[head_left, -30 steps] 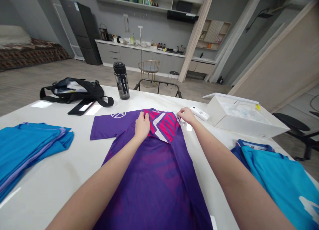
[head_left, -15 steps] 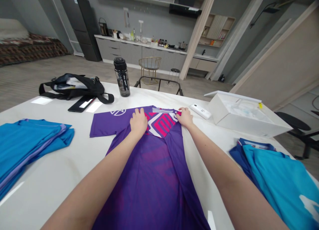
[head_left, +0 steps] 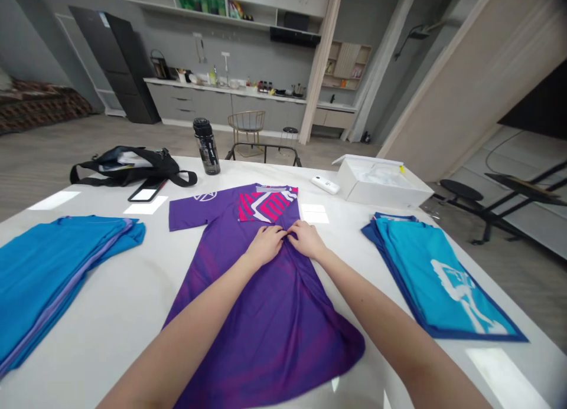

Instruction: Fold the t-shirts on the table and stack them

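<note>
- purple jersey (head_left: 252, 320) lay on the glossy white table (head_left: 128, 320), directly beneath left hand (head_left: 266, 244) and right hand (head_left: 306, 240); long axis ran from far collar (head_left: 271, 189) to near hem (head_left: 305, 384), neither hand clearly nearer.
- both pinched its cloth, fingertips almost meeting below the pink-and-white panel (head_left: 273, 206).
- cloth looked thin, smooth (rumpled at right; short sleeve (head_left: 188, 213) flat at left).

Gap between purple shirt (head_left: 261, 320) and blue stack (head_left: 66, 252); bag (head_left: 128, 174) blocks beyond.
</note>
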{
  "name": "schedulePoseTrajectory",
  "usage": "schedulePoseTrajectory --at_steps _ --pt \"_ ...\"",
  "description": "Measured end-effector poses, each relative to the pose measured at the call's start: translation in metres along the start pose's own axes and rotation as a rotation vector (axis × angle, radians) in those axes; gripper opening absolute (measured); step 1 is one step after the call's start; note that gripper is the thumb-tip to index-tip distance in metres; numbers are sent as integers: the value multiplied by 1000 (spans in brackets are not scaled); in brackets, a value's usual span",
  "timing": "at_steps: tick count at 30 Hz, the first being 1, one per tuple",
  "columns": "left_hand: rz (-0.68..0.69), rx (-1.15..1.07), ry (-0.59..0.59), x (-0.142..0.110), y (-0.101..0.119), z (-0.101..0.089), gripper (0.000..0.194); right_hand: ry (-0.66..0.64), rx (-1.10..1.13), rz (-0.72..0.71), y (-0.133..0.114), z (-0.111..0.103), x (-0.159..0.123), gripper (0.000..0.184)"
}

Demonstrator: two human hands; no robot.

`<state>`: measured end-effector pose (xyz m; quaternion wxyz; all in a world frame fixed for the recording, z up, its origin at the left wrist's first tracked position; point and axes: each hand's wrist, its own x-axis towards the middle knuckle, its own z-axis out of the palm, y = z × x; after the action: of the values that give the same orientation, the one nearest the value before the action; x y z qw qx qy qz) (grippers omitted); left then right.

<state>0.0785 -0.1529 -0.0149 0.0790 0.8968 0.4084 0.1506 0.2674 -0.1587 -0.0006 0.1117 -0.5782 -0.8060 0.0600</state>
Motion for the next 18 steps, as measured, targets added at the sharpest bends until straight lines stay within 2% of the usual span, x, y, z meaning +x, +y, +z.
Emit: schedulePoseTrajectory --at_steps 6,8,10,12,14,18 --pt "-130 -68 -41 -30 50 -3 35 -35 87 88 -22 -12 -86 25" --pt "-215 -182 -16 -32 62 0 37 -35 82 137 -31 -16 -113 31" --pt "-333 -385 19 -31 71 4 40 -42 46 198 -40 -20 -136 39" --pt "-456 -572 48 -28 77 7 42 -57 -1 242 -49 -25 -155 40" --pt "-535 -670 60 -26 83 10 46 -77 -47 269 -57 -29 -170 33" --pt "-581 -758 37 -33 101 12 47 -114 -82 281 -69 -34 -193 26"
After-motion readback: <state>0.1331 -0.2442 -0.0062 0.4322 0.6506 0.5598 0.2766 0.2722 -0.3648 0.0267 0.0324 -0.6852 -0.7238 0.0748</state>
